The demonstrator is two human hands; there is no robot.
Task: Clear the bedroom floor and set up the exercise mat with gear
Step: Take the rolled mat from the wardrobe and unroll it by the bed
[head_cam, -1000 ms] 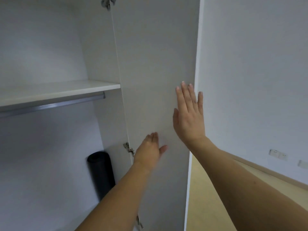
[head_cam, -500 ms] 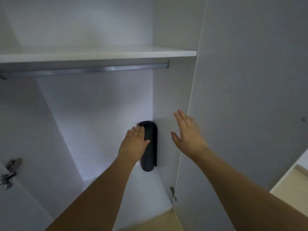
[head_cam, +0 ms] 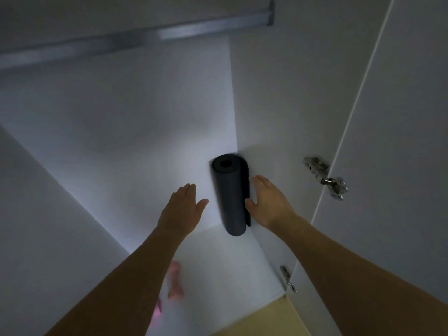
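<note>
Hands apart, fingers straight — left hand (head_cam: 182, 207), right hand (head_cam: 269, 202) flanking upright rolled mat (head_cam: 229, 195), long axis vertical.

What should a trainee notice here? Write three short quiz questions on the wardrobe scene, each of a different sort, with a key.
1. True or false: the dark rolled-up exercise mat lies flat on the white wardrobe floor.
2. Multiple choice: where does the mat stand? A) the back right corner B) the back left corner C) outside on the yellow floor.
3. Fill in: the open left hand and open right hand reach on either side of the mat, below the grey metal ____.

Key: 1 false, it stands upright; 2 A; 3 hanging rail.
</note>
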